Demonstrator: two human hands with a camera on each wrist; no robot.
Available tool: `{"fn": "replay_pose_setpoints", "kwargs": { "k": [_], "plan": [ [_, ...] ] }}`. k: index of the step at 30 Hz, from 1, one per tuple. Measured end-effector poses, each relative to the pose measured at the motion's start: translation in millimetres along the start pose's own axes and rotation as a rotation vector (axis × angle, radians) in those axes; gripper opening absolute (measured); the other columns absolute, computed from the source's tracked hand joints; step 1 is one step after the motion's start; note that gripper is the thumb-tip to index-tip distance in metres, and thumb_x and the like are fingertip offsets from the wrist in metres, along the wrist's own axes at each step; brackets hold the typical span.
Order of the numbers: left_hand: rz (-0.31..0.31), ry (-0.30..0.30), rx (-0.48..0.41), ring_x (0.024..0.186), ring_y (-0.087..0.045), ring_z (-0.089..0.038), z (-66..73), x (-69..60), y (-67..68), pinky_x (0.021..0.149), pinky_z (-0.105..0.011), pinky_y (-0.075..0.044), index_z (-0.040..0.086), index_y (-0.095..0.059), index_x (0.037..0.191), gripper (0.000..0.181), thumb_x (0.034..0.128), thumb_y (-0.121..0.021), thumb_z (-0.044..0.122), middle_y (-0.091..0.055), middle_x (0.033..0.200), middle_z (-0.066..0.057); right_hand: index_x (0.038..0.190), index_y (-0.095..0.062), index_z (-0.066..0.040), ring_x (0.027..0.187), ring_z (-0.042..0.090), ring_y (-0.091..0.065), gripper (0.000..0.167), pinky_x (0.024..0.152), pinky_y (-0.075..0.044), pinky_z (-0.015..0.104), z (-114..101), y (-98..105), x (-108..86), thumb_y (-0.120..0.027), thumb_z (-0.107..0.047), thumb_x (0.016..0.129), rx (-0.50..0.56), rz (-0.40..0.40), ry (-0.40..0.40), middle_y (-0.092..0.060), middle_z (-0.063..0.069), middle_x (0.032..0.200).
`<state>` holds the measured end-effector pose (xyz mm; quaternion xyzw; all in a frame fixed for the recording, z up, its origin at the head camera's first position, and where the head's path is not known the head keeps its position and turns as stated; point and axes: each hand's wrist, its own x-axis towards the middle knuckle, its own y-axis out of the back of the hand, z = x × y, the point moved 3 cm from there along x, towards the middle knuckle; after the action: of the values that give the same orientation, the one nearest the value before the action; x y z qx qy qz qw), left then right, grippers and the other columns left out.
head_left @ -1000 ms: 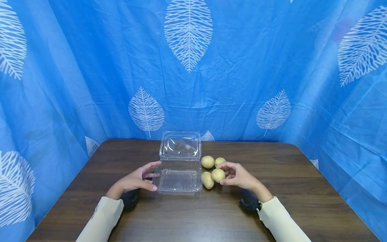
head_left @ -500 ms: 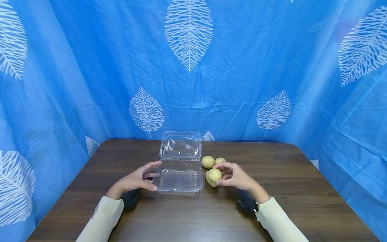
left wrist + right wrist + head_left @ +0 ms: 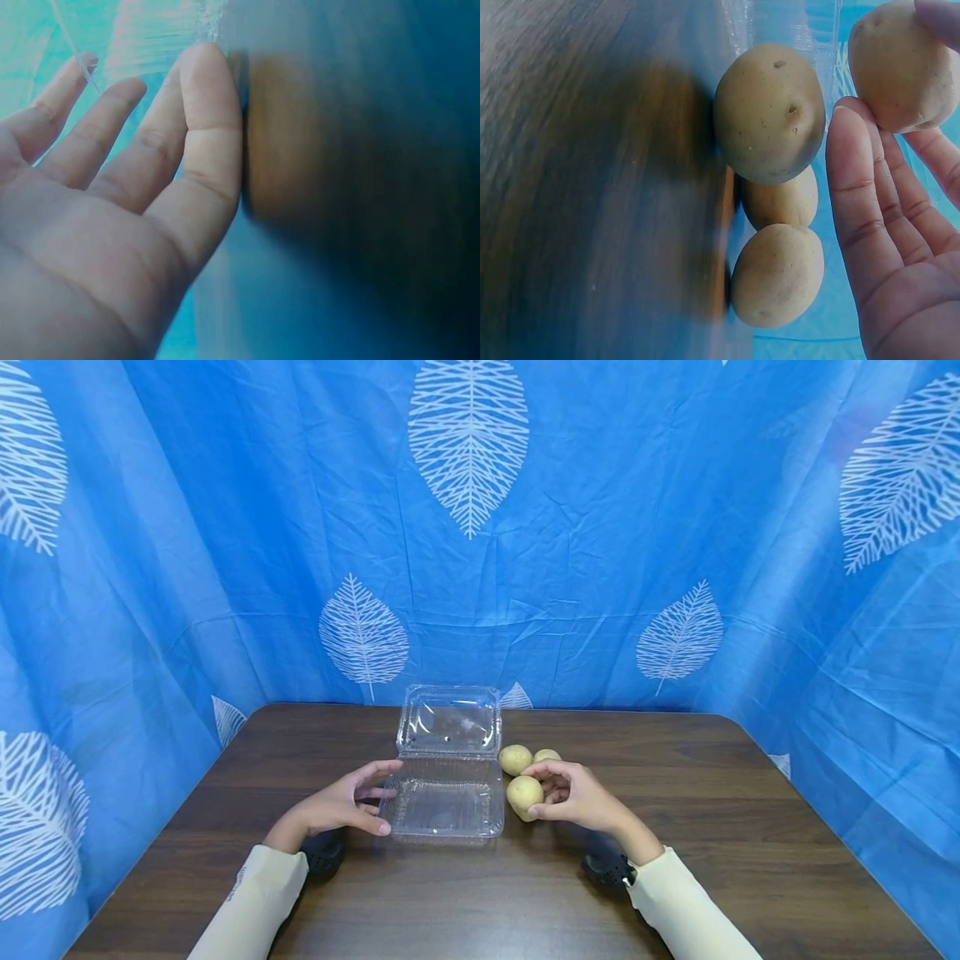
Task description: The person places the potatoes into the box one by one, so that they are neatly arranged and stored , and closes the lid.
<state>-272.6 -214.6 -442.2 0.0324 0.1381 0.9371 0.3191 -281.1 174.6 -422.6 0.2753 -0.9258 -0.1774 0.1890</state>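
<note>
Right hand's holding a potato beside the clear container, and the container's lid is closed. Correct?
The lid isn't closed: the head view shows it open. The rest is right: the right hand holds a potato beside the clear container.

A clear plastic box (image 3: 447,810) stood open, its lid (image 3: 450,720) at twelve o'clock, the left hand (image 3: 341,802) at nine. Toward three lay three pale potatoes (image 3: 516,760); the right hand (image 3: 581,795) held a fourth potato (image 3: 524,794).

Bright head view: white glare streaks the clear clamshell lid (image 3: 448,722) beyond the left hand (image 3: 339,802) and right hand (image 3: 587,798); soft sheen pales the table (image 3: 487,914) nearer than them. In both blue-tinted wrist views, the table beside the hand blurs into dark shadow.
</note>
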Motion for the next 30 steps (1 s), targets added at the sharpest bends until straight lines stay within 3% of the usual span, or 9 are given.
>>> {"fn": "replay_pose_setpoints", "kwargs": {
  "k": [15,30],
  "plan": [
    [-0.006,0.012,0.031,0.146,-0.042,-0.060,3.7,-0.9,-2.1,0.113,-0.067,-0.044,-0.009,-0.029,0.161,0.100,0.0882,-0.088,0.024,-0.026,0.166,-0.038,0.126,-0.067,0.014,0.088,0.009,-0.069,0.047,0.078,-0.061,0.026,-7,-8,4.0,-0.087,0.001,0.085,-0.014,0.015,-0.009,-0.069,0.013,0.110],
    [-0.007,0.007,0.044,0.145,-0.044,-0.057,3.1,-0.9,-2.5,0.113,-0.068,-0.042,-0.008,-0.031,0.161,0.100,0.0871,-0.089,0.025,-0.026,0.167,-0.036,0.126,-0.068,0.014,0.086,0.008,-0.069,0.046,0.076,-0.060,0.025,-15,-19,9.8,-0.087,0.001,0.085,-0.033,0.024,0.004,-0.073,0.016,0.109]
  ]
}}
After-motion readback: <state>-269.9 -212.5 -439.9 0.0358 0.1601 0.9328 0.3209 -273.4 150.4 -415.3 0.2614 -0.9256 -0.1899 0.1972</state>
